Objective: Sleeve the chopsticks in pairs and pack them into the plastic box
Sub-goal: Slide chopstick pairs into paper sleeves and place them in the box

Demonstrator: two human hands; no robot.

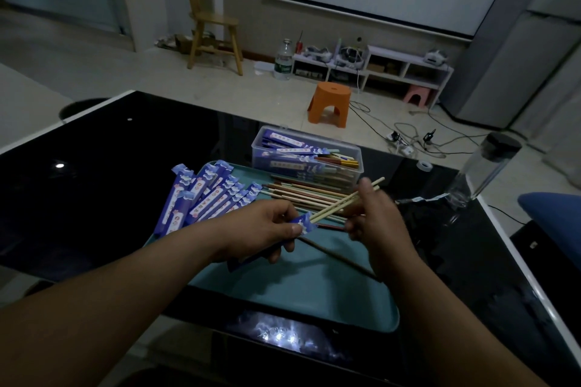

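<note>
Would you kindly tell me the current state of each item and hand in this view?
left hand: pinches the blue sleeve.
right hand: holds the chopstick pair.
chopstick pair: tips in the sleeve's mouth, mostly sticking out.
plastic box: open, part-filled with sleeved pairs.
loose chopsticks: unsleeved, lying on the tray.
bottle: upright, capped.

A glossy black bench (94,182) carries a teal tray (298,292), a clear plastic box (361,163) at the tray's far edge, a black-capped bottle (484,173) and a tape roll (424,165).
</note>
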